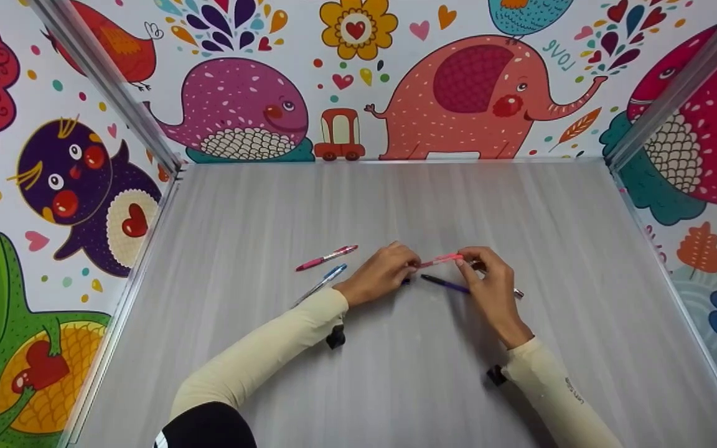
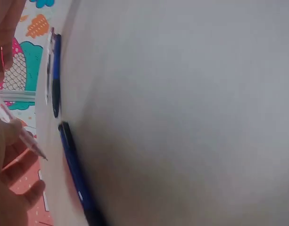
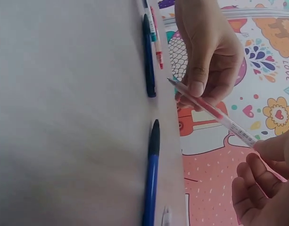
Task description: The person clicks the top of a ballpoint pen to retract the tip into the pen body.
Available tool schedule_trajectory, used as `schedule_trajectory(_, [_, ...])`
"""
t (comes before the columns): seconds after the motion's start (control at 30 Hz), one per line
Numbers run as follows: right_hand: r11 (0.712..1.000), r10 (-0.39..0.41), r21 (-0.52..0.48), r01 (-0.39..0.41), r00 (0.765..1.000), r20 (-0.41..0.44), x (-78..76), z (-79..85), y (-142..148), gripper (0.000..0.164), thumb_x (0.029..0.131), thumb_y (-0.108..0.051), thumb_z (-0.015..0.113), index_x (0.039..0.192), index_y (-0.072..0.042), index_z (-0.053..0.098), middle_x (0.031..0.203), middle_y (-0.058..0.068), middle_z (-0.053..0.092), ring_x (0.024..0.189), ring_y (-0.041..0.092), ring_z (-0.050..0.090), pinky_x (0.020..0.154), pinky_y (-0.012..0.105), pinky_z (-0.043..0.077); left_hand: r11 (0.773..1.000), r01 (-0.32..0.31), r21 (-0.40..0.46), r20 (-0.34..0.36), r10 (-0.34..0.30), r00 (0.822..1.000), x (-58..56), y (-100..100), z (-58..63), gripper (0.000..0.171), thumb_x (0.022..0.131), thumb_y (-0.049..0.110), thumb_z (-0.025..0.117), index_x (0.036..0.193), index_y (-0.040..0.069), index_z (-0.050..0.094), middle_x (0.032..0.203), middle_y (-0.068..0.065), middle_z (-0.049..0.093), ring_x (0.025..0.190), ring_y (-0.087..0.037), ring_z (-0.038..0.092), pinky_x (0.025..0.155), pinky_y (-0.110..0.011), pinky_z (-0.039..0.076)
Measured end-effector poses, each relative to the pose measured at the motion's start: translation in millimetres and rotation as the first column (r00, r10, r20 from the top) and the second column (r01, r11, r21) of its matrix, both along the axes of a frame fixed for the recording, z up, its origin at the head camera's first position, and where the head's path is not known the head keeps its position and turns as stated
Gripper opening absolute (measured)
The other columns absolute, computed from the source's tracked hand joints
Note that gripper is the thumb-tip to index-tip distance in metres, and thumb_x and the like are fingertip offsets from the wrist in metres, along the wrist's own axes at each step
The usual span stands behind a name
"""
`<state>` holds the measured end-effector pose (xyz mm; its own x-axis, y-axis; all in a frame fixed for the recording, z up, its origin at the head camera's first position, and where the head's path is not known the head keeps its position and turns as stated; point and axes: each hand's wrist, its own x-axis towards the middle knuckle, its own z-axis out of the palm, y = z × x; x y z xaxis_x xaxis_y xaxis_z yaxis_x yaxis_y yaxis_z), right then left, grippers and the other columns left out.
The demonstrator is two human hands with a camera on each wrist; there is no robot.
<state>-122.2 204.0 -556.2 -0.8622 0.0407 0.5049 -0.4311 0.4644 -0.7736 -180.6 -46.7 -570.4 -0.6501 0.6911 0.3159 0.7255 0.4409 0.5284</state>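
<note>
Between my two hands is a clear pen with a pinkish-red ink tube (image 1: pixel 440 260), held above the table. My left hand (image 1: pixel 383 269) pinches it close to its bare metal tip, thumb and fingertips on the barrel in the right wrist view. The right hand (image 1: pixel 496 292) grips the other end between thumb and fingers. A blue pen with a dark grip (image 1: pixel 445 284) lies on the table below the right hand. Another dark blue pen (image 3: pixel 148 61) lies beneath the left hand, mostly hidden in the head view.
Left of the left hand lie a pink pen (image 1: pixel 327 257) and a clear pen with a blue end (image 1: pixel 324 283). The end of a clear pen (image 1: pixel 518 293) shows right of the right hand. Cartoon-printed walls (image 1: pixel 358 81) border the grey table (image 1: pixel 396 386).
</note>
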Motion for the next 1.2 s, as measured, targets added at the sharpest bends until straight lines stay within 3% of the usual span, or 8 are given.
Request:
schedule_trajectory(0.17, [0.999,-0.022,-0.034,0.022,1.000,-0.004,0.3,4.3,-2.3,0.016,0.097,0.007,0.080,0.113,0.002,0.079,0.103,0.012,0.079,0.092,0.019,0.071,0.085,0.015,0.054,0.997,-0.021,0.069,0.126,0.012,0.992,8.5,5.0,1.0,0.015,0.110,0.007,0.068,0.121,0.001,0.077,0.119,-0.011,0.078,0.114,-0.024,0.070,0.101,-0.036,0.057])
schedule_trajectory(0.3, [0.998,-0.035,-0.057,0.034,0.999,-0.013,1.3,9.8,-6.5,0.019,0.096,0.011,0.078,0.115,0.006,0.078,0.104,0.018,0.078,0.092,0.023,0.071,0.086,0.013,0.053,0.987,-0.053,0.150,0.248,0.014,0.969,16.0,10.5,2.7,0.014,0.107,0.004,0.071,0.118,-0.002,0.078,0.116,-0.012,0.079,0.112,-0.024,0.072,0.100,-0.040,0.059])
schedule_trajectory(0.53, [0.995,0.008,-0.100,-0.005,1.000,0.030,15.0,44.5,-21.1,0.020,0.099,0.014,0.073,0.118,0.010,0.075,0.107,0.024,0.076,0.095,0.023,0.070,0.088,0.014,0.054,0.959,-0.162,0.232,0.446,0.043,0.894,30.0,18.5,5.9,0.014,0.105,0.001,0.073,0.116,-0.003,0.079,0.112,-0.012,0.080,0.104,-0.018,0.074,0.093,-0.026,0.059])
schedule_trajectory(0.73, [0.992,0.053,-0.118,-0.046,0.997,0.064,8.4,30.3,-19.0,0.026,0.100,0.013,0.072,0.126,0.008,0.073,0.111,0.023,0.076,0.099,0.030,0.071,0.089,0.017,0.055,0.941,-0.215,0.262,0.553,0.036,0.832,40.5,17.1,8.5,0.016,0.105,0.004,0.074,0.119,-0.002,0.079,0.110,-0.006,0.079,0.097,-0.008,0.069,0.088,-0.024,0.059])
schedule_trajectory(0.8, [0.991,0.069,-0.117,-0.060,0.995,0.077,5.2,22.1,-17.0,0.029,0.100,0.012,0.072,0.129,0.005,0.073,0.115,0.022,0.075,0.102,0.030,0.071,0.089,0.017,0.055,0.934,-0.232,0.272,0.593,0.028,0.805,42.9,16.8,8.5,0.017,0.105,0.004,0.074,0.121,-0.003,0.078,0.110,-0.005,0.078,0.094,-0.007,0.068,0.085,-0.024,0.058])
schedule_trajectory(0.97, [0.978,0.150,-0.168,-0.126,0.979,0.136,2.8,14.7,-15.6,0.037,0.102,0.007,0.074,0.137,0.001,0.071,0.122,0.019,0.074,0.107,0.027,0.073,0.089,0.019,0.058,0.905,-0.301,0.302,0.709,-0.002,0.706,48.7,17.1,7.7,0.020,0.105,0.005,0.074,0.122,-0.006,0.077,0.111,-0.008,0.079,0.088,-0.009,0.068,0.075,-0.025,0.059])
schedule_trajectory(1.2, [0.950,0.260,-0.241,-0.198,0.930,0.259,3.9,16.3,-19.2,0.045,0.102,0.004,0.075,0.146,-0.003,0.067,0.133,0.019,0.070,0.114,0.032,0.073,0.092,0.024,0.060,0.875,-0.353,0.332,0.802,-0.065,0.594,56.1,18.6,1.4,0.022,0.103,0.001,0.073,0.122,-0.010,0.074,0.101,-0.003,0.075,0.086,-0.014,0.070,0.076,-0.032,0.063])
